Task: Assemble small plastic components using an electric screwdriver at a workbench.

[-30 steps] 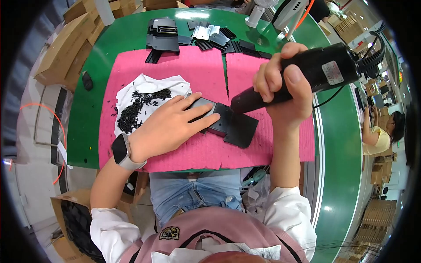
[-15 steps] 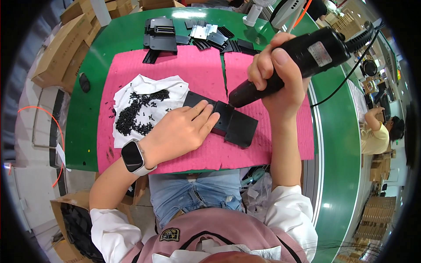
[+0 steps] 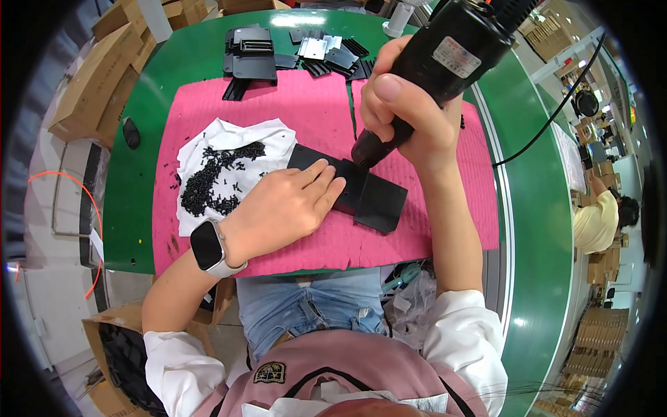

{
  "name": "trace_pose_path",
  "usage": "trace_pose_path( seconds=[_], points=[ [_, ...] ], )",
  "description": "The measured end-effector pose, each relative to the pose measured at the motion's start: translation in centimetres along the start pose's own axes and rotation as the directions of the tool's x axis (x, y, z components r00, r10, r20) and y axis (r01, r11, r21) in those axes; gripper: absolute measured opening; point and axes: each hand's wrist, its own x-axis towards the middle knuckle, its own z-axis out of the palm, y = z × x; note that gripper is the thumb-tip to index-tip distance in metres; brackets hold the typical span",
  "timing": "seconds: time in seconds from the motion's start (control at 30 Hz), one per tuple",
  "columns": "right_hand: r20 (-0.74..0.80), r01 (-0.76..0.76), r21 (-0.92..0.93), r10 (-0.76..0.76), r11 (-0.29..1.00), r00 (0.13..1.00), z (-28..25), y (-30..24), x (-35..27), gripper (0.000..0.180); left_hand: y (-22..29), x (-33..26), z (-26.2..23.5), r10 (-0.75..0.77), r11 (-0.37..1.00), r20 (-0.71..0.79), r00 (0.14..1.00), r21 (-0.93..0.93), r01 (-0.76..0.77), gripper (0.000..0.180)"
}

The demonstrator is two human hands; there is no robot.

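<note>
- Flat black rectangular plastic plate lies on pink ribbed foam mat, toward mat's near edge, centre-right. Long axis runs diagonal: far-left end to near-right end.
- Left hand: flat, palm down, fingers spread over plate's left half, pressing it to mat. Not gripping, just pinning. White-strapped smartwatch w/ dark face on wrist.
- Right hand: clenched round black electric screwdriver w/ pale label, held tilted, tip down on plate's middle, just right of left fingertips. Tip touching plate as far as can tell.
- Key relation: driver tip meets plate b/w the two hands; left hand nearer plate, right hand above & behind it.
- White cloth w/ heap of small black screws sits at mat's left side, just beside left hand.
- Stack of black & grey flat parts past mat's far edge on green table.
- Plate looks smooth, matte, rigid; mat soft, corrugated.
</note>
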Motion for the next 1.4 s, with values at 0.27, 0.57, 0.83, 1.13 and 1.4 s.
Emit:
trace_pose_path(
  seconds=[0.27,0.57,0.83,1.13,1.4],
  points=[
    [0.007,-0.005,0.013,0.005,1.0,1.0,0.2,0.1,-0.2,0.022,0.1,0.3,-0.2,-0.014,1.0,0.02,1.0,0.015,0.013,0.034],
    [0.084,0.062,0.109,-0.071,0.992,0.994,-0.7,0.2,-1.9,0.034,1.6,0.0,-1.3,-0.072,0.989,0.056,0.996,0.134,0.064,0.034],
    [0.104,0.106,0.309,-0.144,0.945,0.984,-2.3,-1.1,-2.9,0.038,-2.2,-4.8,-3.9,-0.674,0.729,-0.081,0.735,0.087,0.678,0.013],
    [0.08,0.085,0.398,-0.126,0.914,0.989,-1.1,-0.9,-3.1,0.037,-3.3,-6.0,-2.5,-0.687,0.706,-0.127,0.716,0.12,0.698,0.011],
    [0.037,0.118,0.368,-0.141,0.922,0.989,-1.4,-1.1,-3.5,0.038,-2.4,-5.2,-2.9,-0.807,0.573,-0.121,0.578,-0.395,0.718,0.004]
  ],
)
